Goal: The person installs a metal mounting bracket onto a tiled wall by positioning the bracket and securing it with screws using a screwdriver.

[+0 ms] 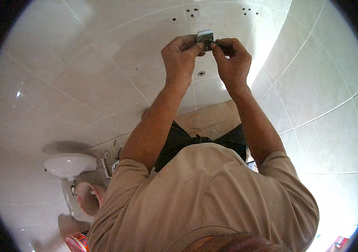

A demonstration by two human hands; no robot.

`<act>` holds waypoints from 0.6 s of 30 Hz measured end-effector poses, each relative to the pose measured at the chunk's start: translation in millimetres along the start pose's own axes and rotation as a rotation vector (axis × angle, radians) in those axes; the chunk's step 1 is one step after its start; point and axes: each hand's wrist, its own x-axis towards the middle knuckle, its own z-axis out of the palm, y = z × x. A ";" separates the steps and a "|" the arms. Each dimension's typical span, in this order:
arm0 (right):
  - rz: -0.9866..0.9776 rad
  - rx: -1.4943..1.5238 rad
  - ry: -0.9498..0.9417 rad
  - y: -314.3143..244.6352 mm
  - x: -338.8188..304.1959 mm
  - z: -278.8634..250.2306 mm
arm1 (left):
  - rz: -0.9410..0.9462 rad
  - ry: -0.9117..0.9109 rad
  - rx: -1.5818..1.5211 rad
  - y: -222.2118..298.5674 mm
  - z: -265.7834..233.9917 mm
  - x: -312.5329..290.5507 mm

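Both my arms reach up toward a pale tiled wall (124,54). Between the hands is a small bent metal bracket (205,36) with a shiny upper lip and a darker lower plate. My left hand (180,56) grips its left side, with the thumb across the front. At the right edge, my right hand (233,62) is closed in a pinch by a small dark piece, perhaps a screw, too small to make out. The fingers partly cover the bracket's lower part.
Groups of small drilled holes (192,12) mark the wall above my hands, with more to the right. A round pipe outlet (201,73) sits below them. At lower left are a white washbasin (70,163), a reddish bucket (87,199) and a red printed tub (76,242).
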 end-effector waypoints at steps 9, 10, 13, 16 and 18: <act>-0.055 0.078 0.012 18.4 18.2 -6.7 | 0.279 0.180 0.298 6.6 4.7 39.8; -0.061 0.092 0.002 16.9 22.9 -4.2 | 0.248 0.161 0.241 10.5 2.8 47.1; -0.035 0.111 -0.003 2.7 34.8 6.0 | 0.159 0.159 0.152 17.2 3.4 57.2; -0.029 0.111 0.000 -2.8 44.9 11.3 | 0.076 0.180 0.090 20.9 8.4 55.0; -0.059 0.102 0.005 -1.6 50.1 8.3 | 0.054 0.177 0.058 21.7 15.3 51.0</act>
